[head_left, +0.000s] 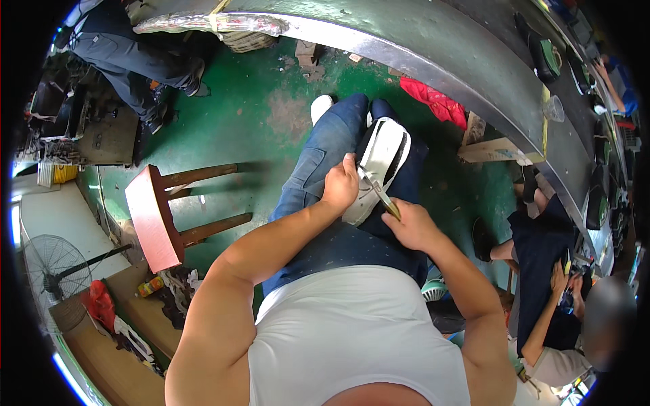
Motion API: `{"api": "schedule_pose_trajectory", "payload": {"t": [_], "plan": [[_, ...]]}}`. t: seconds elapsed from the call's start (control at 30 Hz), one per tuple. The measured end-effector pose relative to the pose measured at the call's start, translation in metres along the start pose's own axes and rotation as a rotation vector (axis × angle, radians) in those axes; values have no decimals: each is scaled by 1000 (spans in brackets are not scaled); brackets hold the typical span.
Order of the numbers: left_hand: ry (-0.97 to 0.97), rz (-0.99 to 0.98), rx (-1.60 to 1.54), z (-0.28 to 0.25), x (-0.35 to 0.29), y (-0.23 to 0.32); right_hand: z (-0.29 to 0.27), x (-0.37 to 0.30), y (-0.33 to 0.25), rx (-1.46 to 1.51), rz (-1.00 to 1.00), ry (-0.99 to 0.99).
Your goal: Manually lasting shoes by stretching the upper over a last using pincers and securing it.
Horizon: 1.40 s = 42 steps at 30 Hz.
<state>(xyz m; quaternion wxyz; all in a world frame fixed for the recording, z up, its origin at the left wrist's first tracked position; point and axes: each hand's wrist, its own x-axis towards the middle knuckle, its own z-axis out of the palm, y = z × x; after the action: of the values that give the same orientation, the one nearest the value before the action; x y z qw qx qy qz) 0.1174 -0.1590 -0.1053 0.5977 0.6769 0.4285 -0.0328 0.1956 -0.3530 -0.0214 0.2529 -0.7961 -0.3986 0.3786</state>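
A white shoe (389, 147) with black edges lies sole up across my lap, its toe pointing away from me. My right hand (414, 227) is closed round the yellowish handle of a slim metal tool (380, 192), which slants up and left over the shoe. The tool's exact kind cannot be made out. My left hand (341, 183) is at the shoe's left side, fingers curled and thumb up beside the tool's far end. What its fingers grip is hidden.
A long metal-edged bench (379, 51) curves across the far side and right, with dark shoes (542, 54) on it. A reddish wooden stool (154, 218) lies on its side at left. Red cloth (435, 101) hangs below the bench. Other people work at far left and right.
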Motion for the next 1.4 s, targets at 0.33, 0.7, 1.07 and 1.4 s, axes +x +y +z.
{"api": "schedule_pose_trajectory", "payload": {"t": [0.33, 0.7, 1.07, 1.4], "plan": [[-17, 659, 356, -13, -14, 11, -14, 29, 31, -96, 94, 169], [-429, 311, 858, -33, -23, 75, -41, 65, 15, -254, -19, 169], [-399, 247, 518, -71, -49, 66, 39, -11, 75, 702, 200, 414], [-312, 790, -312, -86, -21, 169, 53, -27, 81, 896, 137, 578]]}}
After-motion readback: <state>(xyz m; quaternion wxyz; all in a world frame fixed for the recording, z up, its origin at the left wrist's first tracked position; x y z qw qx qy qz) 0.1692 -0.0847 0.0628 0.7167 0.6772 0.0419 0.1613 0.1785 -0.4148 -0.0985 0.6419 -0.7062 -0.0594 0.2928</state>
